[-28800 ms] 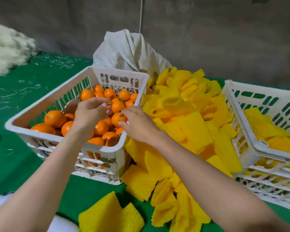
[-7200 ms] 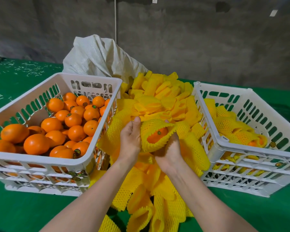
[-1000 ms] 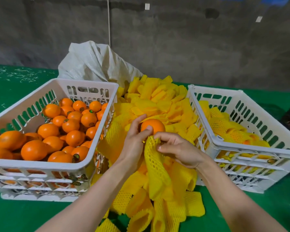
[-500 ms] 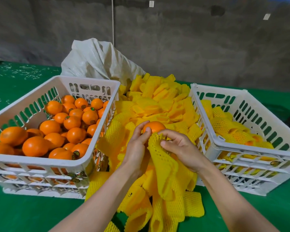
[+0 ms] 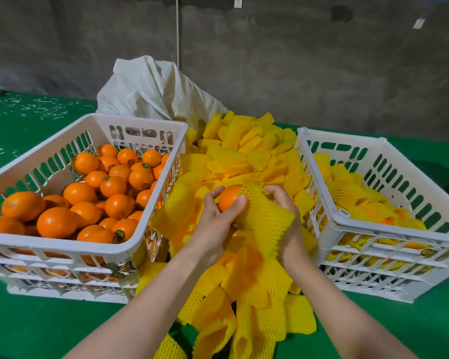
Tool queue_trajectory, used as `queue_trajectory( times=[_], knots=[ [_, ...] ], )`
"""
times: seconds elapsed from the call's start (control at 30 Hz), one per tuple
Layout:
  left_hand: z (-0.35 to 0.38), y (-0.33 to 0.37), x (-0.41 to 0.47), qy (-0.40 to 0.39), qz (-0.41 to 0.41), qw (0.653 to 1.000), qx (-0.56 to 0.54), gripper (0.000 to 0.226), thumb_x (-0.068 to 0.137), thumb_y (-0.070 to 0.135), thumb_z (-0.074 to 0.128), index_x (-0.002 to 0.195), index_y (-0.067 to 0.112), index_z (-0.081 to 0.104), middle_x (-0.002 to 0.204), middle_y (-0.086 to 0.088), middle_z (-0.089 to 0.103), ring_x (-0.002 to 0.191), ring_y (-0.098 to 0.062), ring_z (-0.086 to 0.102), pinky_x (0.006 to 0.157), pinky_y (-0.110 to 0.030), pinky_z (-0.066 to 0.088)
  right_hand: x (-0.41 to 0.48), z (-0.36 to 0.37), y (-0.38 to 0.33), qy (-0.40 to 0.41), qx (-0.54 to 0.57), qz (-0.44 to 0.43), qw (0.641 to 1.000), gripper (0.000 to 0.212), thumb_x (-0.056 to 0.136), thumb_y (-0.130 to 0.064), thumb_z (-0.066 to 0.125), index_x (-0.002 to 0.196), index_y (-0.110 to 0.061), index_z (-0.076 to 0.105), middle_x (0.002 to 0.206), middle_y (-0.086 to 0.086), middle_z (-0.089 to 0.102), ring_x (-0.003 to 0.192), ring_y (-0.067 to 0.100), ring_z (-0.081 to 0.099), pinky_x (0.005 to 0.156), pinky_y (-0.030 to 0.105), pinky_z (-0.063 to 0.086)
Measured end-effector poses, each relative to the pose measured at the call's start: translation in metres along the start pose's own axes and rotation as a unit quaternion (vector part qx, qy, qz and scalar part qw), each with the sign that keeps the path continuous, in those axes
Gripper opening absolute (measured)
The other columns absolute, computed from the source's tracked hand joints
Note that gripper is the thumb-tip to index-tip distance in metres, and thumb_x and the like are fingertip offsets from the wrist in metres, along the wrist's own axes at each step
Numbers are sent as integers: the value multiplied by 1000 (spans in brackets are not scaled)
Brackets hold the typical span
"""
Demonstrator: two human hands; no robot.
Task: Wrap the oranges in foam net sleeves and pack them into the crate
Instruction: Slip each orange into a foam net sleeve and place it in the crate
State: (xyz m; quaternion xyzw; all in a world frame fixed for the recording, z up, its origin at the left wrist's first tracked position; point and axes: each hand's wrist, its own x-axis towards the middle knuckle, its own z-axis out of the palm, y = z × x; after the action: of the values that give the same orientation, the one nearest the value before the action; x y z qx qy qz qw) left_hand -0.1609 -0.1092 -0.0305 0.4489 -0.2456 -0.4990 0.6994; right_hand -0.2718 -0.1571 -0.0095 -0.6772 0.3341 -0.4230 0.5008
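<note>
Over the middle of the green desk [image 5: 36, 327], between two white crates: one bare orange [image 5: 227, 199] in the left hand [image 5: 214, 224], raised just above a heap of yellow foam net sleeves [image 5: 244, 156]. Curled round the fruit, the left fingers [image 5: 212, 194] at its far left side and the thumb [image 5: 240, 203] across its near face, a full grip. Pressed against the orange's right side, the open mouth of one sleeve [image 5: 263, 218], covering only that right edge, with most of the peel bare. Pinching that sleeve at its upper rim, the right fingers [image 5: 274, 190], bent over the net, and the rest of the right hand [image 5: 290, 237] behind and below the sleeve's hanging body. Both hands close together, on either side of the fruit.

To the left, against the heap: the left crate [image 5: 62, 246], well filled with loose oranges [image 5: 114, 185], several bearing small round stickers. To the right: the right crate [image 5: 389, 229], holding wrapped oranges [image 5: 347, 193] in yellow net. Behind the heap, a crumpled white sack [image 5: 153, 92] in front of a grey wall [image 5: 322, 60]. Scattered pale shreds [image 5: 44, 110] on the desk at far left.
</note>
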Motion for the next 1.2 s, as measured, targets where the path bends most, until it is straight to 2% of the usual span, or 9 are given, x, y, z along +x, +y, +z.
queue_trajectory(
  times=[0.23, 0.37, 0.5, 0.53, 0.57, 0.67, 0.87, 1.07, 1.2],
  knots=[
    [8, -1, 6, 61, 41, 990, 120, 38, 95, 47, 35, 128, 30, 37, 96, 19, 49, 68, 21, 54, 53, 1, 39, -10, 20, 17, 44, -126, -144, 981, 10, 87, -13, 61, 92, -10, 53, 78, -2, 58, 71, 16, 54, 60, 39, 42],
    [-2, 8, 8, 70, 10, 997, 43, 60, 89, 58, 36, 127, 15, 54, 126, -8, 59, 118, -25, 55, 106, -42, 40, -5, 20, 1, 24, 166, 70, 983, 16, 93, -3, 43, 79, -3, 51, 78, 10, 48, 76, 19, 43, 71, 37, 36],
    [-10, 3, 5, 37, -69, 996, -41, 45, 89, 58, 43, 96, 21, 69, 91, -7, 74, 83, -21, 72, 73, -38, 55, 4, 16, -2, 14, 208, 157, 965, 38, 91, -29, 54, 100, 7, 62, 103, 23, 65, 98, 35, 61, 87, 44, 49],
    [-10, 2, 4, 16, -74, 995, -62, 48, 89, 58, 42, 97, 20, 71, 93, -7, 74, 85, -21, 72, 71, -35, 56, 5, 15, -3, 16, 155, 134, 979, 47, 89, -33, 58, 99, 14, 58, 96, 27, 63, 115, 46, 31, 79, 45, 48],
    [-9, 2, 4, 6, -75, 994, -73, 53, 88, 59, 41, 103, 19, 72, 100, -8, 74, 91, -22, 71, 75, -36, 56, 6, 14, -4, 19, 112, 109, 988, 48, 88, -34, 59, 87, 14, 54, 80, 23, 56, 85, 16, 36, 68, 40, 43],
    [-5, 4, 2, -20, -98, 991, -88, 73, 72, 70, 43, 122, 20, 61, 114, -6, 70, 108, -24, 64, 93, -44, 50, 15, 9, -6, 35, 115, 95, 988, 30, 90, -29, 57, 77, -2, 52, 75, 13, 43, 74, 22, 38, 64, 36, 31],
    [-7, 5, -1, -137, -95, 974, -154, 67, 51, 51, 84, 106, 14, 72, 108, -8, 71, 97, -22, 69, 82, -39, 56, 17, 12, -3, 25, 181, 107, 977, 31, 94, -19, 50, 68, -4, 46, 60, 6, 51, 63, 18, 49, 63, 31, 40],
    [2, 8, 3, -46, -49, 987, -149, 35, 72, 47, 58, 83, 19, 78, 92, -4, 75, 81, -17, 72, 64, -29, 59, 19, 17, -2, 54, 153, 68, 984, 34, 97, -17, 47, 64, -11, 39, 66, 7, 37, 68, 21, 33, 65, 39, 30],
    [7, 10, 4, 73, 30, 997, -17, 38, 92, 46, 49, 67, 34, 76, 77, 11, 74, 72, -6, 71, 68, -31, 56, 19, 23, -2, 23, 265, 181, 947, 24, 100, -18, 37, 93, -11, 58, 82, 6, 59, 83, 21, 50, 74, 37, 47]
  ],
)
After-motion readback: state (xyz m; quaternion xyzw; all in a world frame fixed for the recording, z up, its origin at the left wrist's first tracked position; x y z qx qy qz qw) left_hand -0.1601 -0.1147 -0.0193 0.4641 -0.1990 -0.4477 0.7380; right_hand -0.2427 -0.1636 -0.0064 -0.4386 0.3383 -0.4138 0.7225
